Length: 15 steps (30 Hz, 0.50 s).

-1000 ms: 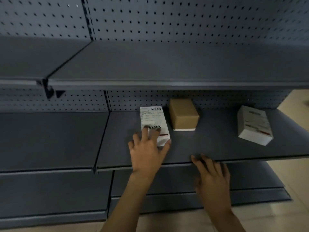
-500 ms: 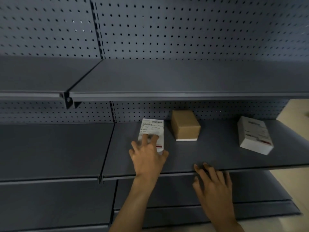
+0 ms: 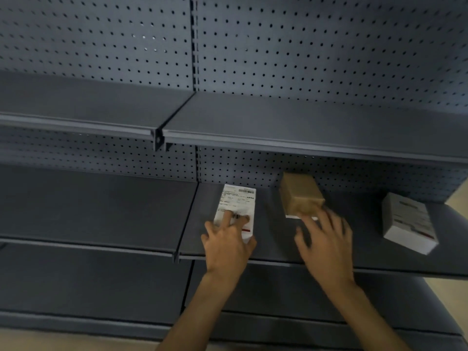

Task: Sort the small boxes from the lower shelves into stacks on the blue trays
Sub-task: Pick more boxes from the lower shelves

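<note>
Left hand [image 3: 228, 247] has fingers flat on the white labelled box [image 3: 238, 203], right hand [image 3: 326, 247] splayed, empty, at the brown cardboard box [image 3: 300, 195] near the shelf's [image 3: 273, 249] back edge; best wrap each box's sides before lifting

1. Head view, sole view: wide-angle camera worn on the person's head, faced forward and down at dark shelving.
2. Range: close. Forearms entered from the bottom edge; left hand [image 3: 226, 247] and right hand [image 3: 326, 247] sat mid-frame over the shelf [image 3: 278, 245].
3. Framing: pegboard [image 3: 304, 59] filled the top, floor [image 3: 445, 297] showed at right. Shelf lines sloped down rightward.
</note>
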Each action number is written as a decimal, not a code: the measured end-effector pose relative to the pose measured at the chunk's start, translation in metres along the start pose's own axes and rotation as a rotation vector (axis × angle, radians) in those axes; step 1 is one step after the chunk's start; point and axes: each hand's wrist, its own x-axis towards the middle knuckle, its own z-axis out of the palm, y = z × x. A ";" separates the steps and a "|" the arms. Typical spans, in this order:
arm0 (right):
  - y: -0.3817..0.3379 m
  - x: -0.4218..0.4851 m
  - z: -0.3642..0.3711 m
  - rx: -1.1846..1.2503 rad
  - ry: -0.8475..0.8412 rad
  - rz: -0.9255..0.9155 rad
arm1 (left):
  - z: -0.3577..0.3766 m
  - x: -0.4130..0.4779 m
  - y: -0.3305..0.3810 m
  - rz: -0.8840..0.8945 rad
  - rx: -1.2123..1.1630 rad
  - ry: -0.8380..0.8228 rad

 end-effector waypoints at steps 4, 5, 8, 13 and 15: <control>-0.005 0.064 0.025 0.006 -0.209 0.126 | 0.001 -0.002 -0.002 0.007 -0.005 -0.023; -0.003 0.075 0.031 -0.007 -0.277 0.177 | 0.000 -0.002 -0.001 0.003 -0.004 -0.027; 0.007 0.093 0.041 0.036 -0.428 0.360 | -0.001 -0.002 0.001 -0.016 -0.006 -0.045; 0.014 0.093 0.036 0.089 -0.368 0.415 | -0.004 -0.002 0.001 -0.018 -0.002 -0.065; 0.015 0.087 0.028 0.194 -0.313 0.446 | -0.004 -0.003 0.000 -0.008 0.007 -0.058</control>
